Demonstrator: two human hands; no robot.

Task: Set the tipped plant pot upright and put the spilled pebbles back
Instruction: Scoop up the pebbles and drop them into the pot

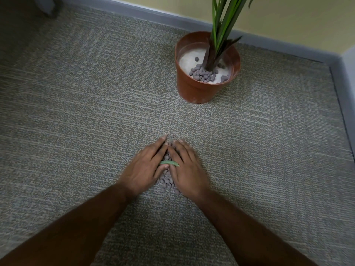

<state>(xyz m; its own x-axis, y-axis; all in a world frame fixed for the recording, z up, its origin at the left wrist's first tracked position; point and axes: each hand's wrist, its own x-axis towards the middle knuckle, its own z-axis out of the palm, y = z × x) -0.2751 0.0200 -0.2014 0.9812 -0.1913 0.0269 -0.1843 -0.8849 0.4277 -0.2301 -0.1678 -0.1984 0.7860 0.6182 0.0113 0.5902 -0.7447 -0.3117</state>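
Note:
The brown plastic plant pot [194,89] stands upright on the carpet near the wall, with a green plant [222,25] rising from white filler. A small cluster of grey pebbles [203,73] lies inside it at the stem's foot. In front of me a heap of spilled grey pebbles [168,182] lies on the carpet. My left hand [143,169] and my right hand [187,169] lie flat on either side of the heap, fingers straight and angled toward each other, touching the pebbles. A small green leaf [170,163] lies across both hands' fingers.
Grey-beige carpet [76,112] covers the floor. A grey skirting board [134,11] runs along the yellow wall behind the pot and turns at the right corner [342,60]. A dark object sits at the top left.

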